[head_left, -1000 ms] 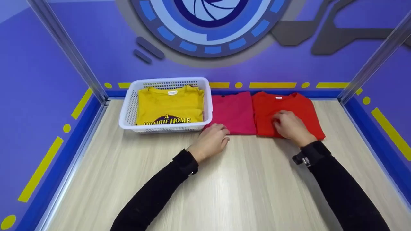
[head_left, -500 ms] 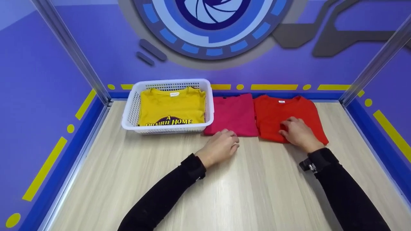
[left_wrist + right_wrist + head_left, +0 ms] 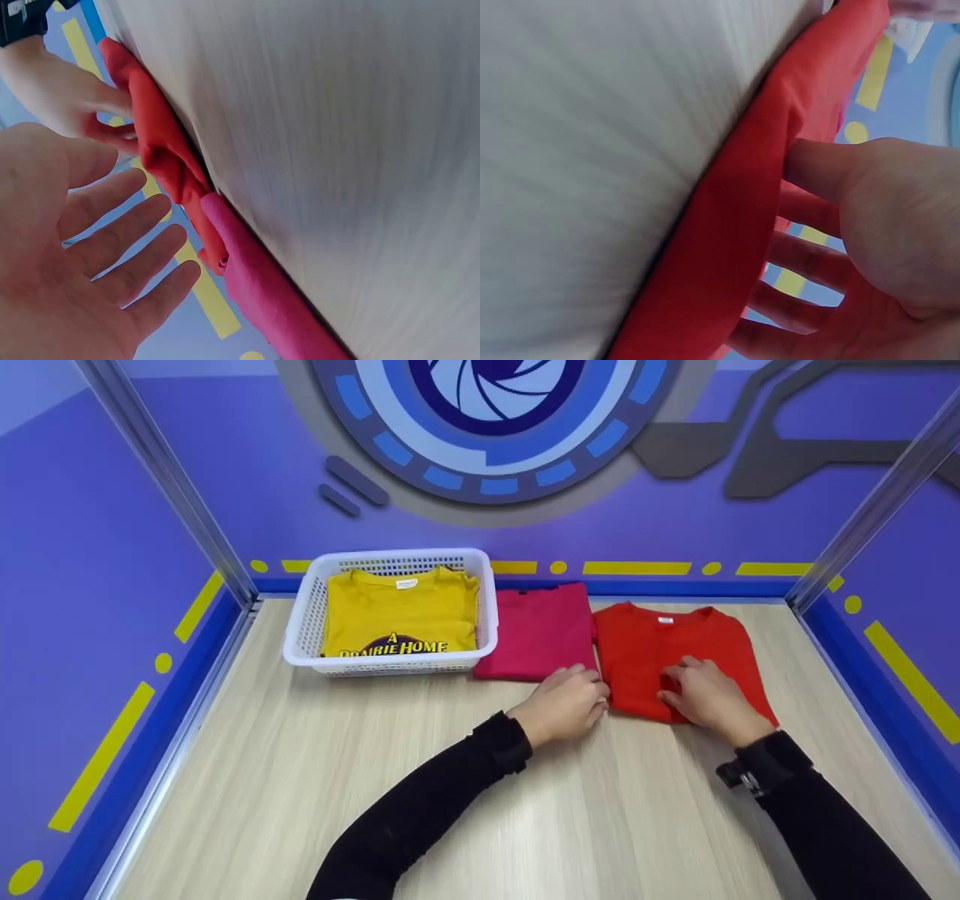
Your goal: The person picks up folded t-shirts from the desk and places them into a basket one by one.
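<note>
A folded red T-shirt (image 3: 645,645) lies at the right on the wooden table. My right hand (image 3: 709,697) has thumb and fingers bent down onto its front half; in the right wrist view the cloth wrinkles at the thumb, and the fingertips are hidden behind the front fold. My left hand (image 3: 566,701) is at the shirt's front left corner, over the edge of a folded pink garment (image 3: 540,637). In the left wrist view its fingers (image 3: 127,259) are spread and nearly straight, holding nothing.
Left of the pink garment stands a white plastic basket (image 3: 296,622), overlapping its edge. Inside it lies a folded yellow T-shirt (image 3: 401,611) with a printed front. Purple panels (image 3: 225,457) on metal posts enclose the table (image 3: 300,780) at the back and sides.
My right hand has drawn the red T-shirt toward me, opening a gap at the back wall. My left hand has moved right, from the basket's corner to the red T-shirt.
</note>
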Available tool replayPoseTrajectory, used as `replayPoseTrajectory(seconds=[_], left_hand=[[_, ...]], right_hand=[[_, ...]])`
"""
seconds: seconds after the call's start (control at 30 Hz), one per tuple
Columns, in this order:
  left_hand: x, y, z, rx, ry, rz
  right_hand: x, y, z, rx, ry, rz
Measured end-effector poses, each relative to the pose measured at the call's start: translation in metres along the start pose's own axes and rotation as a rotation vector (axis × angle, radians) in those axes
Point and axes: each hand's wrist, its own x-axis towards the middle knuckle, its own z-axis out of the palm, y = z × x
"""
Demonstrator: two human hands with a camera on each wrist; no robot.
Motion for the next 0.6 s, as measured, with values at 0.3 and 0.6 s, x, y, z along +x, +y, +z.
replayPoseTrajectory(seconds=[0.3,0.6], left_hand=[[0.001,0.017,0.002,-0.018,0.008,0.023],[0.028,0.032,0.027,0.031,-0.111,-0.012]], right_hand=[[-0.052,-0.013,-0.009,0.020,-0.033,-0.059],[-0.044,0.032,-0.009,0.077,0.074,-0.018]])
